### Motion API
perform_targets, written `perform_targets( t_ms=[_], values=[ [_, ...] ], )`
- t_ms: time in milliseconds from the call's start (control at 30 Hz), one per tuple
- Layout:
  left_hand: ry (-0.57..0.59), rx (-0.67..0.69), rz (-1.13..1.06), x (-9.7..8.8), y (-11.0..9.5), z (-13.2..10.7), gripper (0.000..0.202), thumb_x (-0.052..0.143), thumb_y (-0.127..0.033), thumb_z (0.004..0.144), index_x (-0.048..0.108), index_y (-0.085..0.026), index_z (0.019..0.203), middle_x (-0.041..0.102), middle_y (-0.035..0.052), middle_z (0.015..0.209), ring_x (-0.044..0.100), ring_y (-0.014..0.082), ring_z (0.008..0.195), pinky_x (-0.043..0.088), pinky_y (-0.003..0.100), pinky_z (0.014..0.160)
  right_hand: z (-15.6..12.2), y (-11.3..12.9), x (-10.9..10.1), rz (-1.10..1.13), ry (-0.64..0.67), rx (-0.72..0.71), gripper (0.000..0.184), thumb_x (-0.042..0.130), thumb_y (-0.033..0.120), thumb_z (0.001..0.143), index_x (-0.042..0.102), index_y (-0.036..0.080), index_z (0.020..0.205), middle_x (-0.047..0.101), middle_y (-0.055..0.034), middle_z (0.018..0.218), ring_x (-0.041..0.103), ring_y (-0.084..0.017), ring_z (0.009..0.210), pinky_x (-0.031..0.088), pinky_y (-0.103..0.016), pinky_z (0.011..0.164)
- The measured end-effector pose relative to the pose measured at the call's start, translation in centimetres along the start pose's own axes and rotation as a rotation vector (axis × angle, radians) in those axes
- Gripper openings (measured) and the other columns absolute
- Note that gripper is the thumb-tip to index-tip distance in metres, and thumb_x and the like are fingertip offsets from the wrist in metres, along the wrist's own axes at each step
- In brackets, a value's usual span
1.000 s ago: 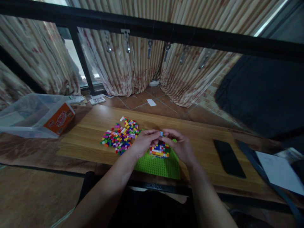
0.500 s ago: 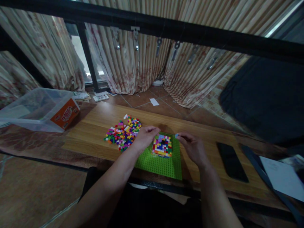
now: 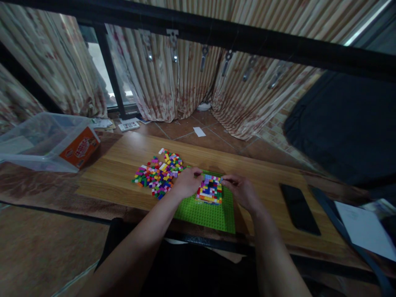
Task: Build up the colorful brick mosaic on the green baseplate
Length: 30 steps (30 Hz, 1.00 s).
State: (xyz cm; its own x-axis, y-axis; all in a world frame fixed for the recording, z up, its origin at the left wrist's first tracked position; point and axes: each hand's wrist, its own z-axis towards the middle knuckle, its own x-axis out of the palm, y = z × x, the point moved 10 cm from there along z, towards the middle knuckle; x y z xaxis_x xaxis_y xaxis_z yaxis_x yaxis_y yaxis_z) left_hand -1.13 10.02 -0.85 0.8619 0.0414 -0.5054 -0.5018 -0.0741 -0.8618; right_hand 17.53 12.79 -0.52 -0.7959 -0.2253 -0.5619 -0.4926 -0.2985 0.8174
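A square structure of multicoloured toy bricks (image 3: pixel 210 194), with a dark opening in its upper part, stands on a green studded baseplate (image 3: pixel 204 216). My right hand (image 3: pixel 243 190) is at the structure's far right corner, thumb and finger pinched on a small light blue brick (image 3: pixel 221 180). At the far left corner is my left hand (image 3: pixel 187 182), its fingers bent together beside the bricks. What lies between those fingers is hidden. A pile of loose coloured bricks (image 3: pixel 159 175) spreads over the table to the left of the baseplate.
The wooden table (image 3: pixel 114 165) carries a black phone (image 3: pixel 300 209) on the right. A clear plastic bin (image 3: pixel 40 159) with an orange label stands at the left. White paper (image 3: pixel 365 231) lies at the right end. A dark metal bar (image 3: pixel 198 31) crosses above, before striped curtains (image 3: pixel 167 86).
My right hand has moved left with the light blue brick, from beside the structure to its far right corner. My left hand has shifted slightly left and lower. The whole view moved a little.
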Motion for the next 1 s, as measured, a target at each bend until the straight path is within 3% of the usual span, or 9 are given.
perform_targets(
  t_ms=[267,533,633,767,900,1000],
  values=[
    [-0.001,0.015,0.021,0.0,-0.4,-0.2,0.019,0.058,-0.017,0.079,0.076,-0.015,0.086,0.072,0.0053,0.075,0.063,0.0184,0.073,0.047,0.029,0.075,0.3,0.0,0.2,-0.004,-0.013,0.003,0.019,0.064,0.037,0.078,0.075,0.022,0.08,0.075,-0.004,0.083,0.067,-0.021,0.078,0.05,-0.033,0.073],
    [0.019,0.019,0.049,0.1,-0.2,-0.2,0.02,0.056,-0.018,0.08,0.075,-0.014,0.087,0.074,0.0076,0.085,0.066,0.0191,0.078,0.048,0.028,0.076,0.1,-0.8,0.7,0.033,-0.04,0.03,0.022,0.064,0.037,0.079,0.076,0.021,0.087,0.076,-0.0052,0.087,0.069,-0.021,0.081,0.052,-0.036,0.078],
    [-0.002,0.023,0.046,-0.1,-0.1,-0.2,0.021,0.058,-0.02,0.08,0.075,-0.016,0.092,0.075,0.0077,0.092,0.067,0.0208,0.085,0.049,0.029,0.081,-0.4,-1.2,0.7,0.099,-0.056,0.059,0.034,0.067,0.041,0.078,0.073,0.019,0.103,0.076,-0.0059,0.091,0.069,-0.021,0.083,0.053,-0.036,0.079],
    [-0.005,0.027,0.031,-0.2,0.3,-0.1,0.024,0.056,-0.023,0.081,0.074,-0.017,0.095,0.075,0.0078,0.096,0.067,0.0223,0.091,0.049,0.03,0.085,-1.0,-1.6,-2.2,0.112,-0.195,0.053,0.048,0.063,0.049,0.081,0.066,0.016,0.117,0.074,-0.0077,0.096,0.069,-0.021,0.086,0.054,-0.036,0.079],
    [-0.026,-0.015,-0.033,-0.4,1.2,0.2,0.024,0.054,-0.023,0.081,0.074,-0.019,0.095,0.075,0.0061,0.091,0.067,0.0213,0.088,0.05,0.03,0.081,-2.0,-3.0,-6.8,-0.029,-0.444,0.1,0.043,0.053,0.05,0.086,0.071,0.015,0.104,0.075,-0.0122,0.096,0.069,-0.025,0.088,0.053,-0.04,0.081],
    [-0.033,-0.067,-0.111,-0.5,2.0,0.4,0.025,0.054,-0.023,0.081,0.073,-0.02,0.097,0.074,0.0049,0.084,0.067,0.0198,0.081,0.052,0.029,0.075,-2.3,-3.5,-7.3,-0.193,-0.459,0.147,0.036,0.051,0.043,0.086,0.074,0.016,0.094,0.075,-0.012,0.087,0.069,-0.027,0.083,0.053,-0.039,0.077]
  ],
)
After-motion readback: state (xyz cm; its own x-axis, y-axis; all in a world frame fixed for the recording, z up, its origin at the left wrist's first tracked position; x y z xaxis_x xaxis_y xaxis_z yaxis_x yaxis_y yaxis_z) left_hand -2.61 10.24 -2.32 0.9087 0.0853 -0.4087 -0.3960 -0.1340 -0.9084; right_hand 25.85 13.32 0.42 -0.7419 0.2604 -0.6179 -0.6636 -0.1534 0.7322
